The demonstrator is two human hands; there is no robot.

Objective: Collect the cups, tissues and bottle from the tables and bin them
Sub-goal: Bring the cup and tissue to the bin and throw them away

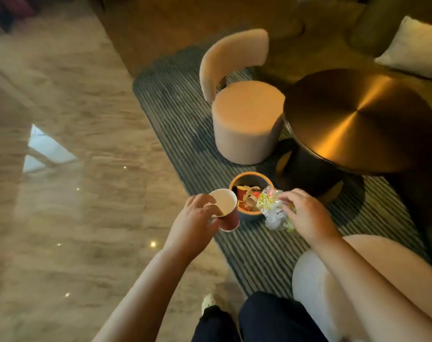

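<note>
Close to finished, by the look of it: the orange-rimmed bin already holds cups and scraps. Just left of the bin, the left hand grips a red paper cup. Just right of it, the right hand pinches a crumpled plastic bottle. Neither is dropped in yet.

There's the striped rug, and on it a round beige chair, upright, its curved backrest towards the far side. Left of the rug, glossy marble floor throws back spots of light and a pale window shape. Top right, a white cushion rests against a sofa.
</note>
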